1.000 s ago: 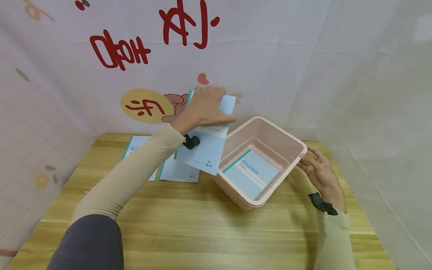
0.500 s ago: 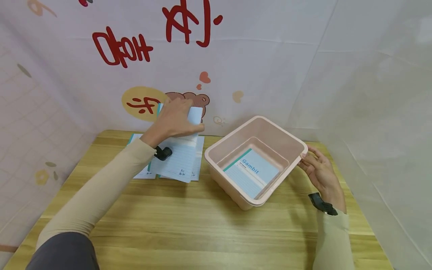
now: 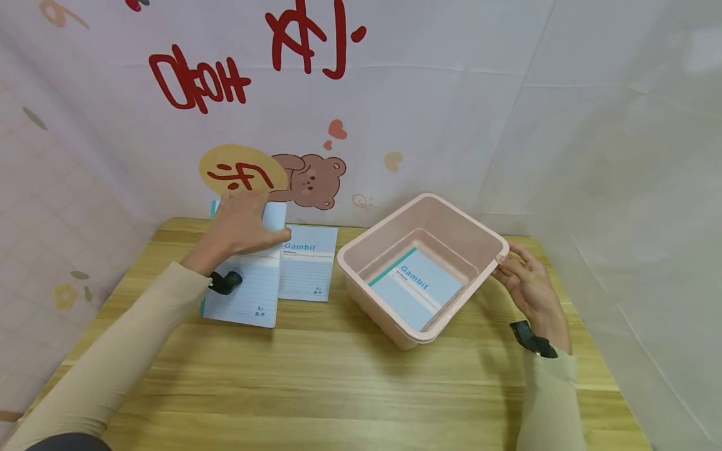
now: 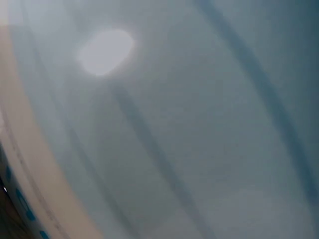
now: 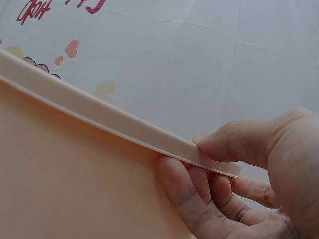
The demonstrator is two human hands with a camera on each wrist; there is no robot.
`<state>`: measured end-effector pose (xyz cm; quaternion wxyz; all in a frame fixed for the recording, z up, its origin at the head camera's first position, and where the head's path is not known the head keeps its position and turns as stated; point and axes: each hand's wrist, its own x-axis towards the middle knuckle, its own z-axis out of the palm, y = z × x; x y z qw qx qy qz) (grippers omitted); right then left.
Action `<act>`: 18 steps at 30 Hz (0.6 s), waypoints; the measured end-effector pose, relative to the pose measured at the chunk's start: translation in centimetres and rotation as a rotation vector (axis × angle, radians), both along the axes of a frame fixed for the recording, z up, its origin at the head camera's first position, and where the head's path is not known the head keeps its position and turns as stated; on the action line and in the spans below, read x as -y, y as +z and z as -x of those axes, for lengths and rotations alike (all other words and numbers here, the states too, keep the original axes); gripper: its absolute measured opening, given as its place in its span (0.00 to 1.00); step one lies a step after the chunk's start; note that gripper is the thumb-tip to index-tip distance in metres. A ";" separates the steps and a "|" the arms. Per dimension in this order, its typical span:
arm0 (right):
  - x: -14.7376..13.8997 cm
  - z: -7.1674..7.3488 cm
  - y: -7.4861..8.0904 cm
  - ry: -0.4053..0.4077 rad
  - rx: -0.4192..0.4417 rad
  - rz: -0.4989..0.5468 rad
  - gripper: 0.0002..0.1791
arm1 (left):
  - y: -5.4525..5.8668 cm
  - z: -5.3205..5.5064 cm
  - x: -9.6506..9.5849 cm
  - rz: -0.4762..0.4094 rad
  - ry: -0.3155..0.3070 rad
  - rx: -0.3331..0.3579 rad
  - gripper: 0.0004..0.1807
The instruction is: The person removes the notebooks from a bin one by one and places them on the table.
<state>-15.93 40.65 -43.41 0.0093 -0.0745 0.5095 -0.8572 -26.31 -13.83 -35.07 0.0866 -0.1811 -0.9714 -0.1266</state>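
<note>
My left hand (image 3: 242,225) grips the upper part of a light blue notebook (image 3: 242,291) with a teal spine, at the left of the table. Its lined cover (image 4: 164,124) fills the left wrist view, blurred. Just right of it, a second notebook (image 3: 307,269) marked "Gambit" lies flat, its left side overlapped. Another notebook (image 3: 420,288) lies inside a pale pink plastic bin (image 3: 369,304). At the bin's right corner my right hand (image 3: 536,294) pinches the rim (image 5: 114,117), thumb (image 5: 234,142) on top and fingers curled beneath.
The wooden table (image 3: 338,388) runs up to a white backdrop (image 3: 451,113) with red characters and a cartoon bear (image 3: 316,181). More pale sheeting (image 3: 637,238) stands along the right side.
My left hand has carried the notebook from beside the bin leftward and lower, uncovering one flat notebook and covering where another lay. My right hand keeps its hold on the rim.
</note>
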 end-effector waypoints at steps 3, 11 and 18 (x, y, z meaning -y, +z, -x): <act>0.0 0.1 0.0 0.005 0.002 0.006 0.24 | -1.0 -0.7 1.3 0.013 0.018 0.002 0.29; 0.0 0.2 -0.1 -0.006 0.007 -0.020 0.24 | -3.4 -2.4 4.1 0.084 0.037 0.080 0.31; -0.1 0.4 -0.3 -0.007 0.009 0.008 0.22 | -5.1 -3.3 5.9 0.151 0.028 0.132 0.33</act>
